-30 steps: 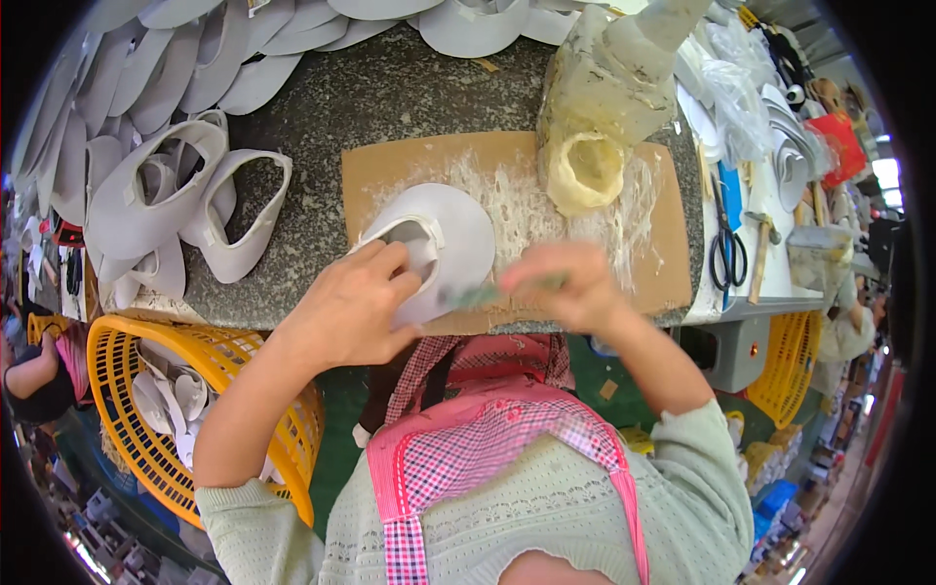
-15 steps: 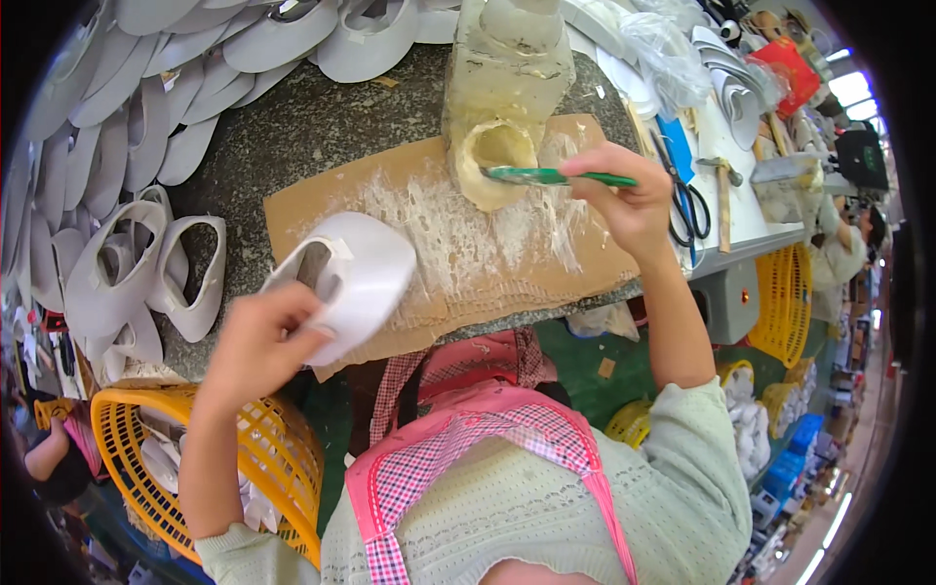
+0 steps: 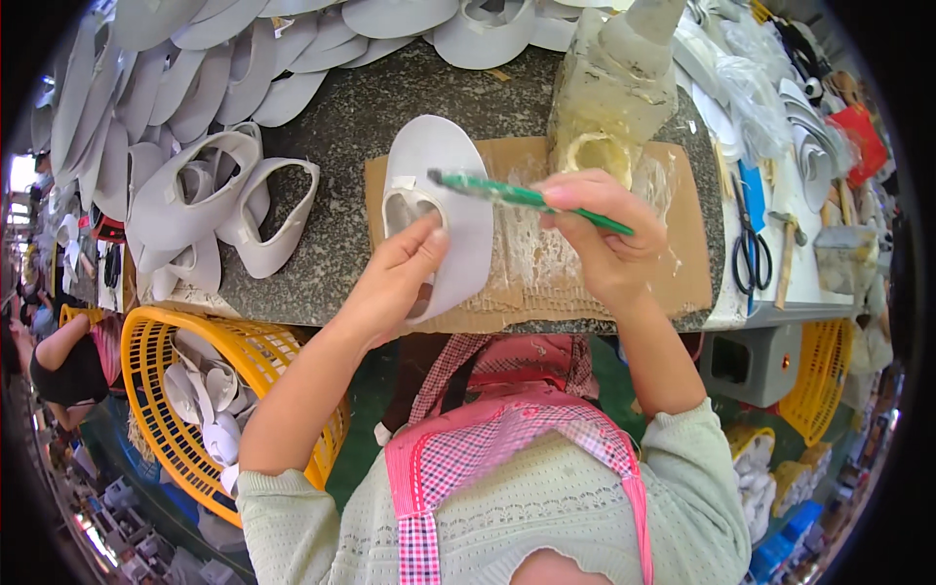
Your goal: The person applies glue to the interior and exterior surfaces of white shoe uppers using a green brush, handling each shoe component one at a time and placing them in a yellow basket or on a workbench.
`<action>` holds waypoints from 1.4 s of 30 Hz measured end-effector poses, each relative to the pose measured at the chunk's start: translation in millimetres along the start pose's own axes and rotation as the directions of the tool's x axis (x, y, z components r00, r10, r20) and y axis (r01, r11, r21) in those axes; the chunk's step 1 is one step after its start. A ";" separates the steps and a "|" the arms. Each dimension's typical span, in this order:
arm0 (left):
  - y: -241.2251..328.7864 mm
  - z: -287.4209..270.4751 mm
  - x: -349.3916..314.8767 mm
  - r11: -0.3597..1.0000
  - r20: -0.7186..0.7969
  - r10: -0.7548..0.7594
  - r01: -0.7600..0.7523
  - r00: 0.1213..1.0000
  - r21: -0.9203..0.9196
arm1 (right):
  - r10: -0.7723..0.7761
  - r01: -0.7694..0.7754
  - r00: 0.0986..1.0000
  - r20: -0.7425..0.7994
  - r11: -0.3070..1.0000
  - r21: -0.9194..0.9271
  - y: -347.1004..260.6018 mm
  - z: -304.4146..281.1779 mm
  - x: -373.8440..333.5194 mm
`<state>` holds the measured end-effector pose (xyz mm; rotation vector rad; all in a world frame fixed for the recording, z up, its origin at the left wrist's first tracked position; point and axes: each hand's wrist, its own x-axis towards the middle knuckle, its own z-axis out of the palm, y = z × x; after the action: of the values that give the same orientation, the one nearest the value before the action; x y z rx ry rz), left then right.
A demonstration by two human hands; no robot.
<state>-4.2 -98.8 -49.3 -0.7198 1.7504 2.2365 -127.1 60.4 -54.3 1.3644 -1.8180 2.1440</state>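
My left hand (image 3: 385,283) grips a white shoe upper (image 3: 468,244) over the cardboard sheet (image 3: 687,249), thumb and fingers at its opening. The upper's rounded toe points away from me. Between the closed fingers of my right hand (image 3: 612,239) is a green-handled brush (image 3: 507,193). Its dark tip hovers just above the upper, close to a small white tab at the opening's edge; whether it touches, I cannot tell. Behind my right hand stands a cloudy plastic container (image 3: 614,102) with a round opening, its rim crusted with pale yellow, glue-like residue.
Stacked white uppers (image 3: 244,78) cover the table's far left, with several more (image 3: 283,258) nearer. A yellow basket (image 3: 161,400) holding white pieces stands below the left edge. On the right lie black-handled scissors (image 3: 751,258) and a hammer (image 3: 786,258). Dried white smears coat the cardboard.
My left hand has turned the upper toe-outward and brought it further onto the cardboard. The brush has moved from the container's opening to above the upper. The whole view has shifted.
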 end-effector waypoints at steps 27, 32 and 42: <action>50.2 -32.3 8.7 0.379 -0.013 0.231 -0.078 0.973 0.922 | 0.155 -0.200 0.973 -0.171 0.936 -0.290 -7.8 -94.8 -0.9; 43.8 -47.5 -21.0 0.358 0.456 0.299 -0.542 0.838 0.760 | 0.176 -0.215 0.920 -0.349 0.974 -0.075 3.0 -130.8 -32.0; 11.6 -12.8 -3.5 0.431 0.209 0.353 -0.357 0.912 0.829 | 0.132 -0.104 0.982 -0.138 0.976 0.193 4.6 -62.6 -45.6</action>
<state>-3.3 -113.7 -40.0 -0.0875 2.8178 1.1362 -138.2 132.1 -82.1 1.1123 -1.7234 2.4567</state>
